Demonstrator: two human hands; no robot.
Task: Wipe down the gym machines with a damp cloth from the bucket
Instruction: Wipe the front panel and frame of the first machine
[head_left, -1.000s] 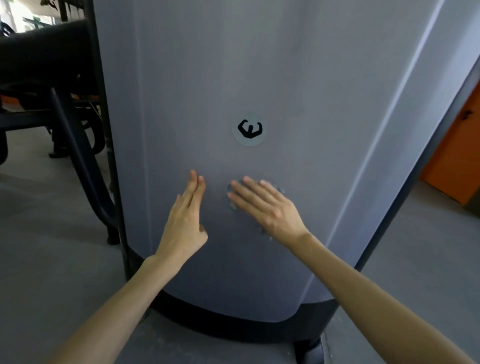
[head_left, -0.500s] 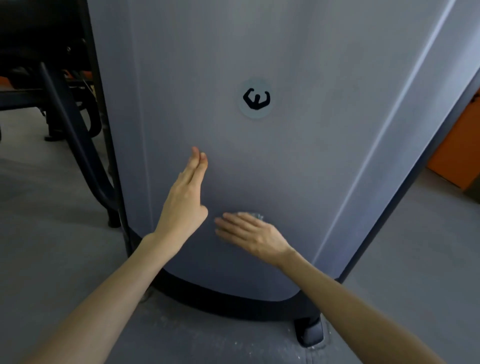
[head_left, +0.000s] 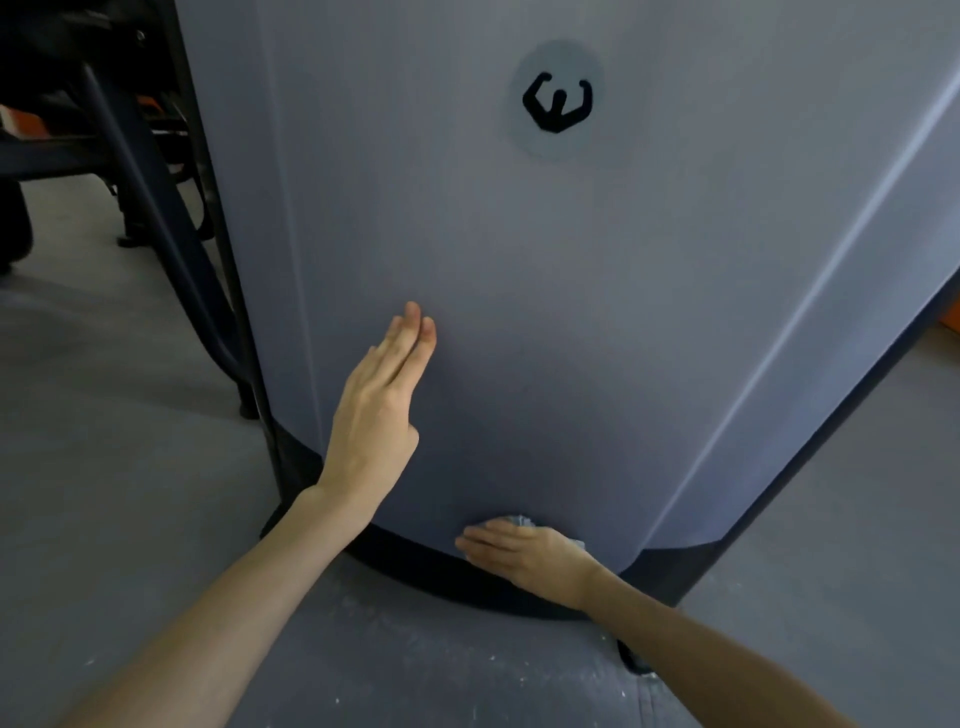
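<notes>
Now the cloth (head_left: 519, 521) has been carried down to the bottom edge of the panel (head_left: 571, 312) under the flat right hand (head_left: 524, 558) (fingers straight); left hand (head_left: 374, 421) laid flat. Black emblem (head_left: 557, 101) noted.

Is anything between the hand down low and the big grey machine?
Yes: the cloth, pressed flat between the right hand and the grey cover, right above the black base. Only its edges peek out.

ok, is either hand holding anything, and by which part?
Nothing is gripped. The right hand presses the cloth flat against the panel near its bottom edge; the left hand, fingers straight, holds nothing.
</notes>
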